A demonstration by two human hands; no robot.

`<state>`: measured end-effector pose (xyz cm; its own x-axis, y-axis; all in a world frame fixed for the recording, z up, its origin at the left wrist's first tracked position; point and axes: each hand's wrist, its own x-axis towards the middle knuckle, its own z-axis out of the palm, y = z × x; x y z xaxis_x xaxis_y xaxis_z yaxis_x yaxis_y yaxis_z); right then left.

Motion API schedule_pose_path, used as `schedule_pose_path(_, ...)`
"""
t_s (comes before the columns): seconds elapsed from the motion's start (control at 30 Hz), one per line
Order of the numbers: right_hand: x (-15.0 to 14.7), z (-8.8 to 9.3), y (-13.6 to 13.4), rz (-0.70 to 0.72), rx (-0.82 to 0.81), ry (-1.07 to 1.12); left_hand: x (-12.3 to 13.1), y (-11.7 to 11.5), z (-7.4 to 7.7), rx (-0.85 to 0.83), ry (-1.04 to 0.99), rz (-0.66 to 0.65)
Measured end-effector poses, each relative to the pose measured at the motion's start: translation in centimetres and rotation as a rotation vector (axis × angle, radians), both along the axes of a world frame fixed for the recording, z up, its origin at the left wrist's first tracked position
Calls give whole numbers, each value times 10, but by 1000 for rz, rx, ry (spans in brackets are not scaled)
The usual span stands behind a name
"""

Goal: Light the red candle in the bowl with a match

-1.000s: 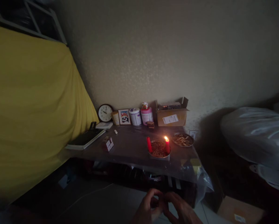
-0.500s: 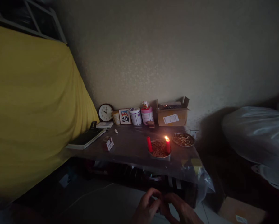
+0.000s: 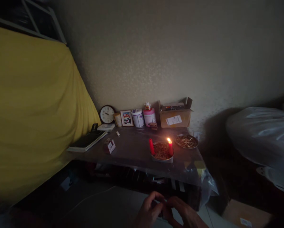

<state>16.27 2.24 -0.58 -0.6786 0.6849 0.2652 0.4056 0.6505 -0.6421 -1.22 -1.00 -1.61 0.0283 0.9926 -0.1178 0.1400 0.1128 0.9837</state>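
My left hand [image 3: 149,211] and my right hand [image 3: 184,212] meet at the bottom edge of the picture, fingers curled and pinched together over something small and dark that I cannot make out. They hover in front of a low dark table [image 3: 132,151]. On the table a lit red candle [image 3: 170,147] and an unlit red candle [image 3: 151,147] stand at a round dish [image 3: 161,151] of reddish bits. A second dish [image 3: 186,141] with pale sticks lies to its right.
A clock [image 3: 107,114], a small panda picture [image 3: 126,118], two tubs [image 3: 143,117] and an open cardboard box [image 3: 175,116] line the wall. A notebook [image 3: 87,141] and a small cube [image 3: 109,146] lie at left. Yellow cloth [image 3: 30,120] hangs left; a plastic-covered bundle [image 3: 260,136] sits right.
My hands have shifted slightly and stayed pinched together. The view has drifted a little. Nothing on the table has moved.
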Motion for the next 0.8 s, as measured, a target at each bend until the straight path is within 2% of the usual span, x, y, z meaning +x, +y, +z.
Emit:
schedule_pose_path(0.17,1,3,0,-1,-5,-44,0,0,1,12,15,3)
schedule_pose_path(0.53,1,7,-2,21,-4,16,3,0,4,-34,2,31)
schedule_pose_path(0.7,2,5,0,92,-51,37,3,3,-1,-30,6,33)
schedule_pose_path(0.8,2,3,2,73,-66,30,2,4,-6,-48,-8,28)
